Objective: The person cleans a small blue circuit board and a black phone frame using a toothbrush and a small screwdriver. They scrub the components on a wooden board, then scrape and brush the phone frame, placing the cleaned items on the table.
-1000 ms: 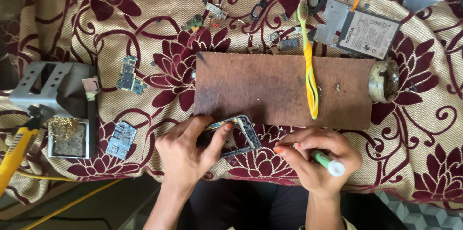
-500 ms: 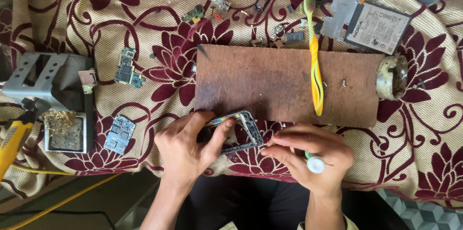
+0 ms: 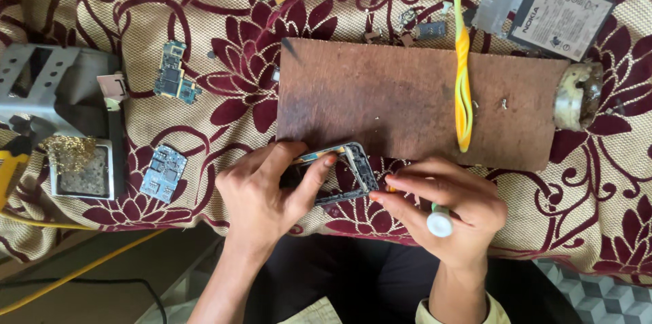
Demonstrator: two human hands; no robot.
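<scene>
- Phone frame (image 3: 343,174), dark and hollow, low in the middle on the floral cloth (image 3: 204,11), its far end overlapping the near edge of the wooden board (image 3: 380,100).
- Far left: grey metal stand (image 3: 47,79), with a small tray of brass wool (image 3: 78,168) just beside it.
- Next along: two bare circuit boards, one farther off (image 3: 173,81) and one nearer (image 3: 163,173), both apart from the hands.
- Left hand (image 3: 268,191): grip clenched on the frame's left side, thumb and forefinger stretched along its upper rail, pinning it to the cloth.
- Right hand (image 3: 445,202): grip closed pen-fashion round a white-capped tool (image 3: 439,223), cap towards the camera, working tip hidden under the fingers.
- Changed within the last second: tool no longer slanted out to the right but stood nearly upright, fingertips drawn in against the frame's right edge; by the look of it, work now settled on that edge, with the frame held as before.
- Farther right: yellow toothbrush (image 3: 463,86) lying across the board, a round tin (image 3: 577,96) at the board's right end, and a flat battery-like part (image 3: 560,18) beyond, all untouched.
</scene>
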